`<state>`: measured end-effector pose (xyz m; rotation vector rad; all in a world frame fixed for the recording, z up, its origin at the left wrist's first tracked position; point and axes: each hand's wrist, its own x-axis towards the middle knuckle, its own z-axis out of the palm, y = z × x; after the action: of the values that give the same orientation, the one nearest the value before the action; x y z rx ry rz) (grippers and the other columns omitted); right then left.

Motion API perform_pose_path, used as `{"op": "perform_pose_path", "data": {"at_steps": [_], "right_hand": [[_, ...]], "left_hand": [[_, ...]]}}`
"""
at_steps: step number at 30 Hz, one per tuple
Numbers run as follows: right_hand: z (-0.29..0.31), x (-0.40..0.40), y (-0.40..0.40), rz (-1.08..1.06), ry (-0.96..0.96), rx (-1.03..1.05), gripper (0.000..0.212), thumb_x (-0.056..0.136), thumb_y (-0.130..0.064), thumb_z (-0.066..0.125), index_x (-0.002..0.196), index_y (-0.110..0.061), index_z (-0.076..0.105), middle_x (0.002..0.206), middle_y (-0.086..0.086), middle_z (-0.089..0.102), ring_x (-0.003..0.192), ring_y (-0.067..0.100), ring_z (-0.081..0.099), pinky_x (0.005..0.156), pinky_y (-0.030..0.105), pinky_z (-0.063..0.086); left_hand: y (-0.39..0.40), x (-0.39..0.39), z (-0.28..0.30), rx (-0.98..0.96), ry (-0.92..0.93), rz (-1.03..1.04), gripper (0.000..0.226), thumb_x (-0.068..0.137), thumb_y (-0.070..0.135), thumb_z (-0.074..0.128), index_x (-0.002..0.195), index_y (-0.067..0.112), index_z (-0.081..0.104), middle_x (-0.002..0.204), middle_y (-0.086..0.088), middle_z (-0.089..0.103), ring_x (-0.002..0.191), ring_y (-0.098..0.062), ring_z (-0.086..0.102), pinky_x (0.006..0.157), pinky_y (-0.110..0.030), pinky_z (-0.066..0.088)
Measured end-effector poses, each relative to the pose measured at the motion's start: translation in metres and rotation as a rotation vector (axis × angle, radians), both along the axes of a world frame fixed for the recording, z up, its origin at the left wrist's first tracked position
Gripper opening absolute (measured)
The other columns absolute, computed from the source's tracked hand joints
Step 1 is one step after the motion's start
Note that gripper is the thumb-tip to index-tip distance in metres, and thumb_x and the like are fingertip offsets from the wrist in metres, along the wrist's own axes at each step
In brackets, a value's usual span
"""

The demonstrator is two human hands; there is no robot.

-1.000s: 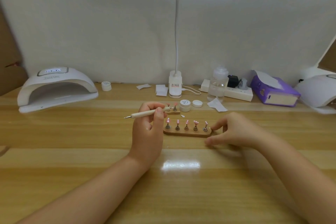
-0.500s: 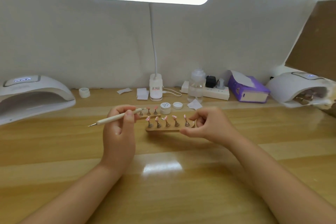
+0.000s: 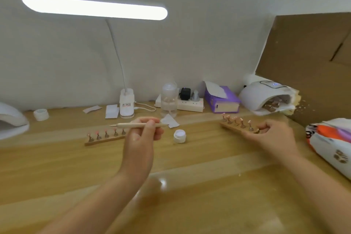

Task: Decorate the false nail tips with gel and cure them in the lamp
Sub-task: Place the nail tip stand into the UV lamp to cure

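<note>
The right hand [image 3: 273, 135] grips the near end of a wooden nail-tip holder [image 3: 238, 125], which carries a row of false nail tips on small stands. Half a second ago this holder lay just in front of the second holder at the centre of the surface [image 3: 57, 167]; it is now well to the right, lifted or sliding toward the curing lamp [image 3: 264, 97] at the right rear, and its far end points at the lamp's opening. The lamp's display is lit, and something already lies inside the opening; what it is cannot be made out. The left hand [image 3: 141, 135] grasps a dotting tool [image 3: 136, 125], held level above the surface with the fine tip pointing left, as it was before. The second holder [image 3: 104, 137], with pink-topped tips, rests on the surface just left of that hand. An open gel pot [image 3: 179, 136] stands between the two hands. Judgement: decoration of the carried row appears finished and the curing step is under way; the second row remains to be worked. The next move calls for a level, slow insertion, since uncured gel can run and the tips could brush the lamp's rim.
</note>
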<state>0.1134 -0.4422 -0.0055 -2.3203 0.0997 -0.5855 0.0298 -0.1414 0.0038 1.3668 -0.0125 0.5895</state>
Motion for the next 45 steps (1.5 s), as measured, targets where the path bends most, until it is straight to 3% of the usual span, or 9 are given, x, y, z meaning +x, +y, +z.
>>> {"op": "perform_pose_path", "data": {"at_steps": [7,13,16,21,24,27,32,37,45], "right_hand": [[-0.015,0.023,-0.006,-0.117,0.11,-0.041,0.046,0.06,-0.048,0.083,0.068,-0.01,0.059,0.065,0.003,0.062,0.067,0.019,0.058,0.059,0.031,0.042],[-0.007,0.038,-0.017,0.036,0.437,-0.183,0.051,0.058,-0.054,0.082,0.069,-0.006,0.068,0.059,0.002,0.059,0.058,0.015,0.052,0.054,0.028,0.034],[0.015,0.052,-0.038,0.09,0.621,-0.205,0.038,0.061,-0.046,0.083,0.079,-0.013,0.074,0.068,0.001,0.064,0.059,0.012,0.054,0.058,0.024,0.041],[0.024,0.088,-0.076,-0.035,0.754,-0.134,0.014,0.08,-0.02,0.071,0.075,-0.008,0.063,0.054,0.004,0.057,0.044,0.013,0.046,0.041,0.019,0.035],[0.012,0.113,-0.089,-0.235,0.624,-0.108,0.018,0.083,-0.012,0.054,0.065,-0.007,0.054,0.052,0.007,0.056,0.044,0.019,0.047,0.042,0.02,0.035],[-0.002,0.133,-0.103,-0.331,0.406,-0.098,0.021,0.088,-0.024,0.047,0.083,-0.008,0.059,0.081,0.013,0.064,0.066,0.027,0.057,0.052,0.025,0.039],[-0.01,0.157,-0.104,-0.349,0.448,-0.125,0.044,0.091,-0.049,0.048,0.11,-0.01,0.057,0.109,0.014,0.06,0.098,0.031,0.057,0.072,0.031,0.04],[-0.01,0.169,-0.108,-0.363,0.45,-0.06,0.044,0.09,-0.048,0.049,0.1,-0.008,0.064,0.101,0.014,0.066,0.093,0.031,0.061,0.075,0.034,0.046],[-0.017,0.133,-0.096,-0.262,0.351,-0.375,0.04,0.086,-0.047,0.058,0.067,-0.012,0.066,0.076,0.012,0.063,0.084,0.029,0.061,0.068,0.031,0.041]], "left_hand": [[-0.099,0.059,-0.009,-0.215,0.284,-0.235,0.026,0.094,0.01,0.05,0.073,0.01,0.065,0.057,0.001,0.063,0.059,-0.015,0.055,0.066,-0.031,0.049],[-0.12,0.078,-0.028,-0.183,0.337,-0.23,0.018,0.094,0.017,0.053,0.082,0.013,0.067,0.058,0.005,0.065,0.061,-0.01,0.058,0.071,-0.03,0.05],[-0.119,0.076,-0.033,-0.151,0.29,-0.257,0.018,0.093,0.015,0.054,0.079,0.013,0.065,0.059,0.005,0.065,0.058,-0.005,0.059,0.066,-0.025,0.049],[-0.122,0.076,-0.033,-0.099,0.233,-0.244,0.017,0.093,0.013,0.054,0.078,0.013,0.063,0.059,0.007,0.065,0.058,-0.002,0.059,0.061,-0.016,0.05],[-0.12,0.079,-0.032,-0.121,0.207,-0.205,0.015,0.093,0.013,0.054,0.081,0.01,0.064,0.06,0.007,0.065,0.059,-0.003,0.059,0.06,-0.014,0.05],[-0.119,0.083,-0.031,-0.149,0.19,-0.184,0.016,0.093,0.011,0.053,0.081,0.008,0.064,0.059,0.007,0.065,0.058,-0.002,0.059,0.058,-0.013,0.049],[-0.118,0.083,-0.033,-0.146,0.177,-0.183,0.017,0.093,0.01,0.053,0.08,0.01,0.064,0.06,0.007,0.065,0.059,-0.003,0.06,0.059,-0.013,0.049],[-0.117,0.086,-0.033,-0.182,0.179,-0.195,0.016,0.093,0.009,0.053,0.08,0.008,0.064,0.059,0.006,0.065,0.058,-0.004,0.059,0.058,-0.014,0.049],[-0.118,0.085,-0.032,-0.142,0.191,-0.203,0.015,0.093,0.011,0.053,0.082,0.008,0.064,0.06,0.007,0.066,0.06,-0.003,0.059,0.06,-0.015,0.05]]}}
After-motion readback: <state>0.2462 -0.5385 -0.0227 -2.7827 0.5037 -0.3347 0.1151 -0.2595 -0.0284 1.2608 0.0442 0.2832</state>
